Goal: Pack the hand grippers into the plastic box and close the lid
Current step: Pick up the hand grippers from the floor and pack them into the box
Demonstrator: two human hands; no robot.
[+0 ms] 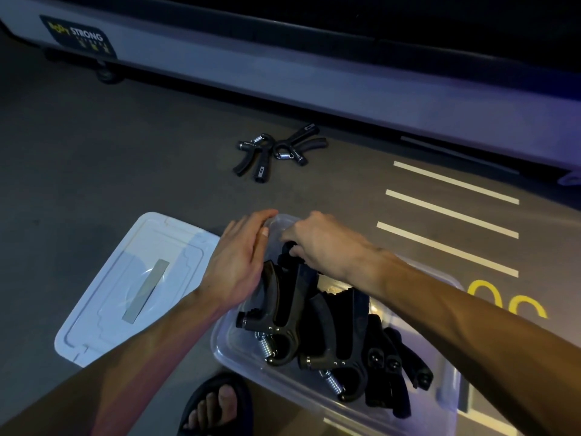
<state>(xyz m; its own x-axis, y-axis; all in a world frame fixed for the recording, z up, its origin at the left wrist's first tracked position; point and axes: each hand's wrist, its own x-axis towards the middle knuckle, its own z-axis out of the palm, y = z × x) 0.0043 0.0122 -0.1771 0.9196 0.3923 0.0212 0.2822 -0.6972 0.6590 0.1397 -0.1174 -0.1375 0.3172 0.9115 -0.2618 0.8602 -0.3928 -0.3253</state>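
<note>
A person's right hand [317,243], fingers curled, grips the handle ends of a black hand gripper [284,306] at the far end of the clear plastic box [239,360]. The left hand [240,262] rests flat and relaxed against the box's far left corner, fingers straight. Both forearms reach in from the near edge, the right crossing above the box. The held gripper runs lengthwise along the box, spring end toward the person. More hand grippers [361,350] lie packed beside it in the box. The lid [125,287] lies flat just left of the box. Two loose grippers [276,152] rest on the floor well beyond the box, near a treadmill base [283,80]. A sandalled foot [217,404] stands just before the box.
</note>
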